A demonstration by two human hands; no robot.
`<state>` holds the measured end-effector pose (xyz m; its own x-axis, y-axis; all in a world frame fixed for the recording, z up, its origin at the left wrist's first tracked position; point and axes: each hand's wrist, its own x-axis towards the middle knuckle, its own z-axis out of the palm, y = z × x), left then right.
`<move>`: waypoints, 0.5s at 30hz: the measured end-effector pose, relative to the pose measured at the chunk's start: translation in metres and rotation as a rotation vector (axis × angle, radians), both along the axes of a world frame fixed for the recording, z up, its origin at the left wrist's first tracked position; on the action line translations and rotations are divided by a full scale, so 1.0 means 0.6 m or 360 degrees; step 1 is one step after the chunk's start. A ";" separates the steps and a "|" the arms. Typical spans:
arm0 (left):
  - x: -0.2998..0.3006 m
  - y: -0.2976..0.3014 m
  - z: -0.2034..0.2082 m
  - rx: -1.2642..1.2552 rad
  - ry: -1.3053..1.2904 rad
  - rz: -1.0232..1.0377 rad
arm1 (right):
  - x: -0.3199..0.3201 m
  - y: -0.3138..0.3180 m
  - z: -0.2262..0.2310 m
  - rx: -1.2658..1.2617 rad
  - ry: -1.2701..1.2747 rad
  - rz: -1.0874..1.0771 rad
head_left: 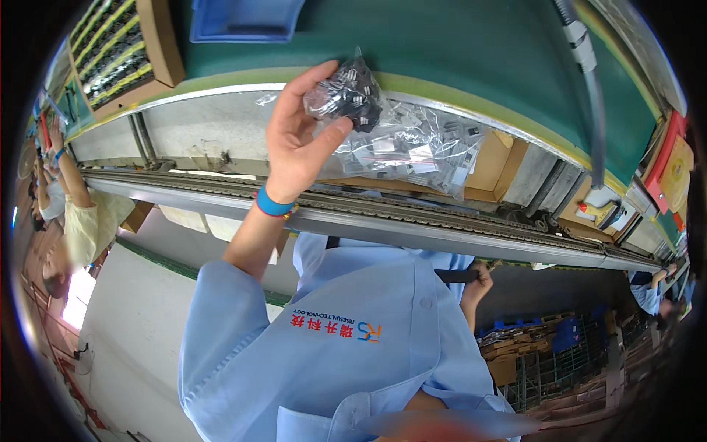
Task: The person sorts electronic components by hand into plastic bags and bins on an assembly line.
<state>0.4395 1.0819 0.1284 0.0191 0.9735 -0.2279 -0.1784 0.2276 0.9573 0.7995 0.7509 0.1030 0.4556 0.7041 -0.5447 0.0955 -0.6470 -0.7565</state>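
My left hand (298, 136), with a blue band on its wrist, is closed round a clear plastic bag of small black parts (355, 92). Silvery pieces show among these parts. The bag is at the near edge of the green worktop (456, 55). Below it, a larger clear bag of grey and silvery parts (412, 155) lies in an open cardboard box (508, 171). Down by my side, my right hand (479, 286) is closed on a black bar-shaped thing (456, 275); its exact kind cannot be made out.
A blue plastic bin (247, 20) sits on the worktop. At the far left stands a cardboard tray of black parts (118, 55). A metal rail with a chain (398, 214) runs between me and the bench. A grey hose (593, 96) hangs at the right. Other people work at both sides.
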 end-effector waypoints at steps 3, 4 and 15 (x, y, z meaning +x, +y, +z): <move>-0.022 -0.015 -0.023 0.0165 0.0119 0.0002 | -0.059 0.114 0.035 0.0009 -0.0277 0.0356; -0.025 -0.014 -0.030 0.0306 0.0119 -0.0026 | -0.060 0.117 0.027 0.0052 -0.0547 0.0769; -0.018 -0.047 0.019 0.0148 -0.0181 -0.0022 | -0.084 0.165 -0.063 0.0424 -0.1109 0.1434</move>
<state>0.4285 1.0534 0.1398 0.0534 0.9897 -0.1325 -0.2841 0.1423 0.9482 0.7492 0.8496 0.0652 -0.1246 0.9791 -0.1606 0.8866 0.0372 -0.4610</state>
